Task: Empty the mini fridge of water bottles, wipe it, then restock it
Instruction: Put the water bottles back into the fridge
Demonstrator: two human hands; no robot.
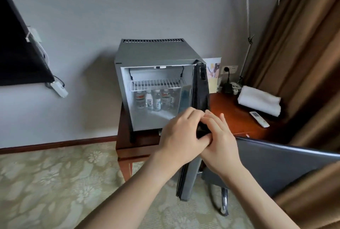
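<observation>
both hands (198, 135) grip the open fridge door (202, 89), bottles (156, 99) beyond.

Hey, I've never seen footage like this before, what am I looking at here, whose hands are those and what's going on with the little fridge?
There is one picture, taken by a wide-angle camera worn on a person's head, looking forward and down. No robot is involved. The left hand and right hand both grip the edge of the open door of a mini fridge. Inside, water bottles stand under a wire shelf. The fridge sits on a wooden table, which also holds a rolled white towel and a white remote control.
</observation>
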